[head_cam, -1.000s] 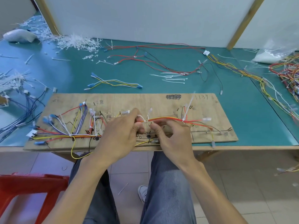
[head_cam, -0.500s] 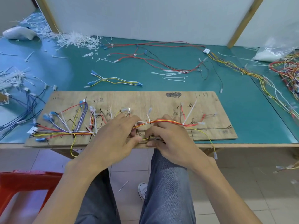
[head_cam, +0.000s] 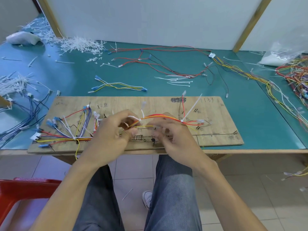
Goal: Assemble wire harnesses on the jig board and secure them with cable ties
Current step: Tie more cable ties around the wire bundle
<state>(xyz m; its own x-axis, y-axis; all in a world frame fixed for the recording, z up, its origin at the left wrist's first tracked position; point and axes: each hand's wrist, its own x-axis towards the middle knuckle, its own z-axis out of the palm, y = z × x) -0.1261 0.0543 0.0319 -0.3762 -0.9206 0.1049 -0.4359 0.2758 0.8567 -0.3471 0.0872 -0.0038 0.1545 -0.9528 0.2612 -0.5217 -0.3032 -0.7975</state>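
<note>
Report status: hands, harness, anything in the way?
Left hand pinching the wire bundle; right hand blurred, grip unclear. Bundle raised over jig board, cable tie untrimmed. Nothing obstructing.

"1139" on jig board (head_cam: pixel 216 114)

Both bare forearms reach forward from the lower corners and converge at the middle. The left hand (head_cam: pixel 110 135) is curled, thumb and fingertips pinched together at its right side. The right hand (head_cam: pixel 176 135) faces it close by, its fingers bent and blurred.
</note>
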